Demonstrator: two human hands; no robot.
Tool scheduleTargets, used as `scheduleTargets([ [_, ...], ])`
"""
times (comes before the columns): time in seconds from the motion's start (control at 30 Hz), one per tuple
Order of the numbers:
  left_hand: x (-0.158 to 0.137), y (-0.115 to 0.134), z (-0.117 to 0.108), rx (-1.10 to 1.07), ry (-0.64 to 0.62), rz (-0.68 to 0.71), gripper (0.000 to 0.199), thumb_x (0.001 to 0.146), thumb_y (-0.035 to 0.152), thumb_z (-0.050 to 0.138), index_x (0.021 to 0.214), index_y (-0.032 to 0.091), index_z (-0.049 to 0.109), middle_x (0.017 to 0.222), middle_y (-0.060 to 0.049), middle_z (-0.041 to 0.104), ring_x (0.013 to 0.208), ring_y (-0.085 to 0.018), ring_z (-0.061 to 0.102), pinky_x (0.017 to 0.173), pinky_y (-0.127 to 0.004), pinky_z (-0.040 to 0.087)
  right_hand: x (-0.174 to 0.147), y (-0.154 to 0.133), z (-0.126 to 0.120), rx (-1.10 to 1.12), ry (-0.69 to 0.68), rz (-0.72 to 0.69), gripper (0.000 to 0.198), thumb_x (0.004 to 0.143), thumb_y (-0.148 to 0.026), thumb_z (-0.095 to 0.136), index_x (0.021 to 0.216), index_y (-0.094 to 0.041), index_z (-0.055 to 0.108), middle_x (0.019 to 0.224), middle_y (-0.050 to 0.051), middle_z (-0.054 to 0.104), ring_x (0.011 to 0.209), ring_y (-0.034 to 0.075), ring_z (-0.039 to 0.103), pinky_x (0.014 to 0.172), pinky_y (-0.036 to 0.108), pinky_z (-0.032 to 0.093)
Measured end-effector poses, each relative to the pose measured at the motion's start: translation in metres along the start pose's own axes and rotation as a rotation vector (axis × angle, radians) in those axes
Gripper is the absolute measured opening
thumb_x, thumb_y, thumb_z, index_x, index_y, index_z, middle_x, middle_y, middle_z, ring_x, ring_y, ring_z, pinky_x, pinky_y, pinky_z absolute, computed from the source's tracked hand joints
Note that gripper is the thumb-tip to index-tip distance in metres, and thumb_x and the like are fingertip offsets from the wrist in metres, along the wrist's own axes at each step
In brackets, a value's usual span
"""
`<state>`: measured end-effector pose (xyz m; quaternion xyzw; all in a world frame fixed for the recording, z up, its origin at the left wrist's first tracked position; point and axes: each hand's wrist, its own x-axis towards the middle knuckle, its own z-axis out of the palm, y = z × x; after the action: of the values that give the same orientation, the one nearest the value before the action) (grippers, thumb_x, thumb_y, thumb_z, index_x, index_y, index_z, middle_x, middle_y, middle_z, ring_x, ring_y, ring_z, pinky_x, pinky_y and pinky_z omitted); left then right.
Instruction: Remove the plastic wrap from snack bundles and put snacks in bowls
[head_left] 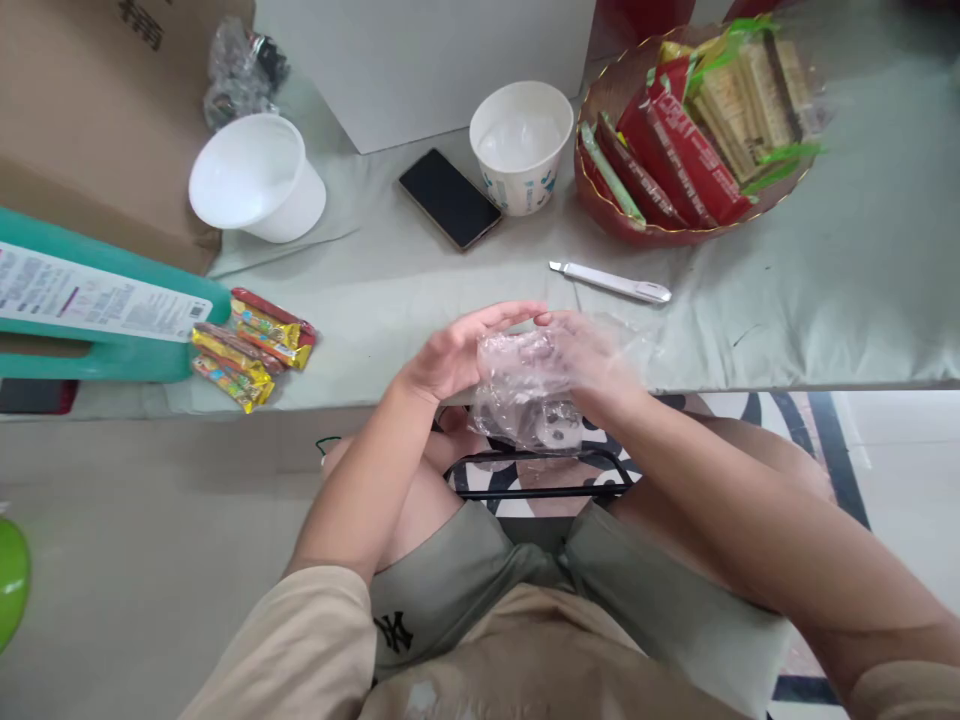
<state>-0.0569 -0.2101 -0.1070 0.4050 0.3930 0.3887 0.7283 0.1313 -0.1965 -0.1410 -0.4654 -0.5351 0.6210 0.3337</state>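
Observation:
A crumpled clear plastic bag (pixel 517 365) is between my two hands at the table's front edge, its lower part hanging past the edge. My left hand (pixel 450 355) is curled round the bag's left side, with its fingers reaching over the top. My right hand (pixel 600 365) is at the bag's right side, smeared by motion. Plastic film spreads around it, and its grip does not show clearly. Just beyond the hands lies a white utility knife (pixel 611 282), with a short piece of blade showing at its left end.
Behind are a phone (pixel 450 198), a patterned paper cup (pixel 523 185), a white plastic bowl (pixel 289 200) and a red bowl (pixel 637 235) of packaged snacks. Small wrapped snacks (pixel 251 345) lie beside a teal container (pixel 112 270) at left. A white box (pixel 442 70) and cardboard box (pixel 97 130) stand farther back.

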Motion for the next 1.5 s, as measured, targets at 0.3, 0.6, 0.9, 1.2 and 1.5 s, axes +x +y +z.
scheduleTargets([
  [0.3, 0.01, 0.002, -0.016, 0.235, 0.102, 0.043, 0.063, 0.066, 0.054, 0.087, 0.12, 0.03, 0.065, 0.128, -0.009, 0.071, 0.107, -0.026, 0.072, 0.085, -0.037, 0.06, 0.004, -0.024, -0.009, 0.094, 0.041, 0.109, 0.033, 0.092, -0.044, 0.058, 0.122, -0.031, 0.052, 0.065, -0.006, 0.055, 0.053, 0.015, 0.056, 0.05, 0.029, 0.049],
  [0.6, 0.02, -0.007, -0.027, 0.208, 0.267, 0.034, 0.044, 0.07, 0.053, 0.084, 0.083, 0.022, 0.055, 0.069, 0.0, 0.068, 0.055, -0.015, 0.066, 0.046, -0.025, 0.047, 0.008, -0.023, -0.012, -0.077, -0.049, -0.198, 0.036, 0.081, -0.032, 0.067, 0.114, -0.028, 0.053, 0.119, 0.006, 0.065, 0.09, 0.019, 0.068, 0.066, 0.031, 0.055],
  [0.9, 0.009, -0.002, -0.034, 0.159, 0.306, -0.007, 0.027, 0.079, 0.036, 0.071, 0.098, 0.024, 0.056, 0.059, 0.006, 0.064, 0.049, -0.016, 0.068, 0.042, -0.022, 0.048, 0.023, -0.006, -0.014, -0.18, 0.237, -0.28, 0.011, 0.082, -0.026, 0.054, 0.072, -0.024, 0.049, 0.089, 0.003, 0.059, 0.08, 0.017, 0.06, 0.065, 0.032, 0.05],
  [1.2, 0.011, 0.001, -0.039, 0.05, 0.219, 0.0, 0.017, 0.077, 0.032, 0.074, 0.073, 0.019, 0.064, 0.072, -0.004, 0.074, 0.065, -0.02, 0.075, 0.064, -0.034, 0.062, 0.024, -0.004, -0.009, -0.032, 0.068, -0.287, 0.055, 0.075, -0.035, 0.064, 0.126, -0.031, 0.044, 0.139, 0.01, 0.053, 0.11, 0.024, 0.064, 0.083, 0.04, 0.058],
  [1.5, 0.01, 0.003, -0.043, 0.157, 0.141, -0.027, 0.003, 0.063, 0.018, 0.072, 0.062, 0.018, 0.076, 0.078, -0.007, 0.078, 0.071, -0.019, 0.072, 0.065, -0.03, 0.056, 0.026, -0.015, -0.016, -0.145, 0.207, -0.38, 0.01, 0.08, -0.019, 0.063, 0.071, -0.022, 0.061, 0.108, 0.005, 0.062, 0.104, 0.019, 0.067, 0.098, 0.042, 0.054],
])
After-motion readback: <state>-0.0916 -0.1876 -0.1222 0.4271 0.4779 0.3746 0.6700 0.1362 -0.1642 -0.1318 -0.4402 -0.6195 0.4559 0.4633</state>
